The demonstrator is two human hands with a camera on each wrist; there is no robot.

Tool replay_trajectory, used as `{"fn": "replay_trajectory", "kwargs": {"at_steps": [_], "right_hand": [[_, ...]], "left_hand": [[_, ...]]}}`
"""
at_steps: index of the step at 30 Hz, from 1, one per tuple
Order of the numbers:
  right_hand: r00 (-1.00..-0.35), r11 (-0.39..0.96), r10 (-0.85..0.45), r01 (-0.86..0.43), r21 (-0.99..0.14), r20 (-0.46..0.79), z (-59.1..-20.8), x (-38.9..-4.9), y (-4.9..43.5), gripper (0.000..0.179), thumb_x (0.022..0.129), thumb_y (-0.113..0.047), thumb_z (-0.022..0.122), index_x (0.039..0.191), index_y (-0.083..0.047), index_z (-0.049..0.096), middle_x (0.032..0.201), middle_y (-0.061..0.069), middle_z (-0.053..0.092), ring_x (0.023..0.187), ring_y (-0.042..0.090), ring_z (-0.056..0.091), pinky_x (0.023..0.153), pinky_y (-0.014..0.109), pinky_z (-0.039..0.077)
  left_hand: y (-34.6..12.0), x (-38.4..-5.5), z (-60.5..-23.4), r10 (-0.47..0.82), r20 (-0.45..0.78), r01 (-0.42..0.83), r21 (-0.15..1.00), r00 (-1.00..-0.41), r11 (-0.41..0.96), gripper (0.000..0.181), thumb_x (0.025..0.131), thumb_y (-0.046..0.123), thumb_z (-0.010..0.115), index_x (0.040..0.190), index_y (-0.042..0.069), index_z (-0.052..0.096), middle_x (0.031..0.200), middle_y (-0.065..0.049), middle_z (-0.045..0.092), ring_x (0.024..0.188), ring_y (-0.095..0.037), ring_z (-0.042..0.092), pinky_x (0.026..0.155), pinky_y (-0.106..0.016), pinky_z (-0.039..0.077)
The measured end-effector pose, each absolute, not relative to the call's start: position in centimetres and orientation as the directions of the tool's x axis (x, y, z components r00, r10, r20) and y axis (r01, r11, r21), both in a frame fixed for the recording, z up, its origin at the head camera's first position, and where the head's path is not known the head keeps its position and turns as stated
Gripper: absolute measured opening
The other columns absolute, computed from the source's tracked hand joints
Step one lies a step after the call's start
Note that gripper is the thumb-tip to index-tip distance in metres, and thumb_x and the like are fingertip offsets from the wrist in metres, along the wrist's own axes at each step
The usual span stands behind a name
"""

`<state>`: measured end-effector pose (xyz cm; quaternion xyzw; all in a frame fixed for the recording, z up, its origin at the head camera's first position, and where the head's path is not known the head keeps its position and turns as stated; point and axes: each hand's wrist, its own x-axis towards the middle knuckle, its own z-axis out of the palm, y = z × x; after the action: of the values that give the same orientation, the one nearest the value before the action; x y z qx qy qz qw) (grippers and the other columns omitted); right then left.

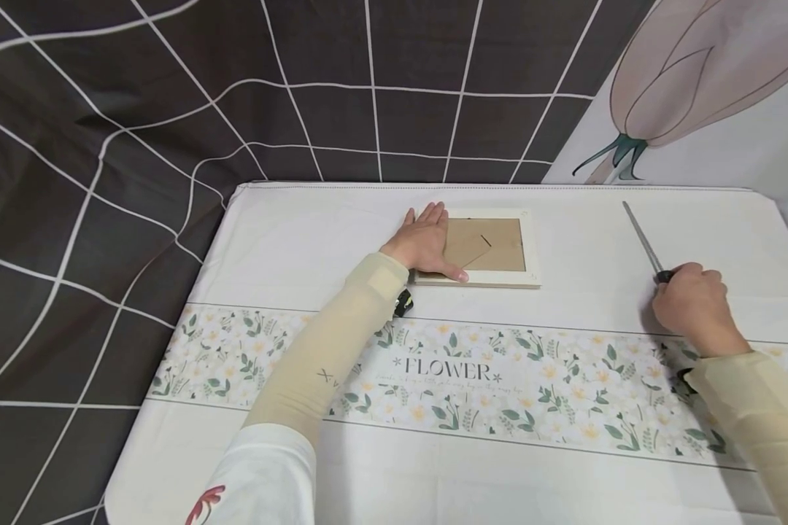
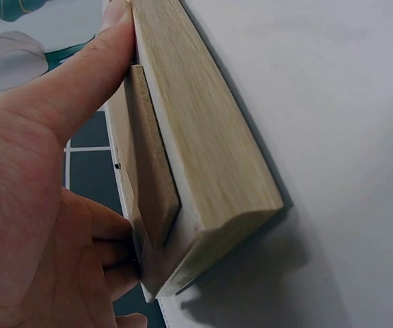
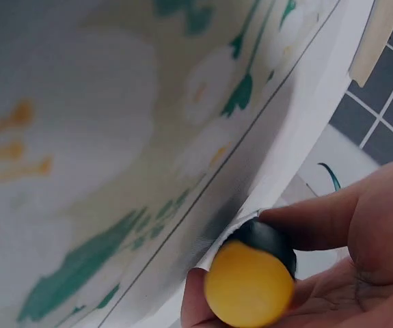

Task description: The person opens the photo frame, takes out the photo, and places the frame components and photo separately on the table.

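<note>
On the tablecloth's flowered band point(image 1: 532, 401) and near its far edge, the right hand point(image 1: 694, 302) grips a thin metal tool point(image 1: 642, 237) by its yellow-and-black handle point(image 3: 249, 283), while the left hand point(image 1: 425, 244), fingers straight, rests across a wooden frame point(image 1: 499, 278) lying on white cloth before a dark checked curtain point(image 1: 420, 117).

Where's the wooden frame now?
Head view, just right of centre: the wooden frame lies between the FLOWER band and the far edge of the white cloth, its left end under the left hand.
</note>
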<state>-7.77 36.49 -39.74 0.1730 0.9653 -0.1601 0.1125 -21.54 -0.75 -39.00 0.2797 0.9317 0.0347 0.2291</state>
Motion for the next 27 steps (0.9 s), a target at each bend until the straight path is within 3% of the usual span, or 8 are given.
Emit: {"fn": "replay_trajectory", "kwargs": {"at_steps": [4, 19, 27], "right_hand": [[-0.92, 0.904, 0.283, 0.35, -0.245, -0.271, -39.86, -7.79, 36.38, 0.045, 0.095, -0.005, 0.036, 0.108, 0.038, 0.03, 0.097, 0.052, 0.033, 0.094, 0.066, 0.039, 0.075, 0.069, 0.041], [-0.925, 0.907, 0.278, 0.342, -0.246, -0.26, -40.29, -7.71, 36.66, 0.05, 0.095, -0.007, 0.043, 0.112, 0.038, 0.029, 0.097, 0.051, 0.035, 0.093, 0.066, 0.041, 0.074, 0.068, 0.042], [-0.929, 0.908, 0.286, 0.341, -0.245, -0.234, -39.88, -7.45, 36.15, 0.062, 0.097, -0.013, 0.046, 0.127, 0.037, 0.024, 0.113, 0.057, 0.03, 0.103, 0.069, 0.035, 0.08, 0.072, 0.04]], "left_hand": [[-0.75, -21.54, -38.98, 0.537, -0.407, 0.506, 0.191, -0.739, 0.841, 0.136, 0.073, 0.081, 0.066, 0.159, -0.005, 0.004, 0.167, -0.017, -0.008, 0.154, -0.027, -0.008, 0.123, -0.049, -0.004], [-0.28, -21.84, -38.45, 0.535, -0.43, 0.524, 0.155, -0.727, 0.837, 0.135, 0.074, 0.081, 0.065, 0.158, -0.007, 0.007, 0.167, -0.02, -0.003, 0.154, -0.031, -0.004, 0.123, -0.051, -0.003], [-0.31, -21.96, -38.47, 0.531, -0.45, 0.522, 0.158, -0.717, 0.838, 0.135, 0.075, 0.082, 0.063, 0.158, -0.006, 0.004, 0.167, -0.02, -0.006, 0.154, -0.031, -0.006, 0.122, -0.054, -0.004]]}}
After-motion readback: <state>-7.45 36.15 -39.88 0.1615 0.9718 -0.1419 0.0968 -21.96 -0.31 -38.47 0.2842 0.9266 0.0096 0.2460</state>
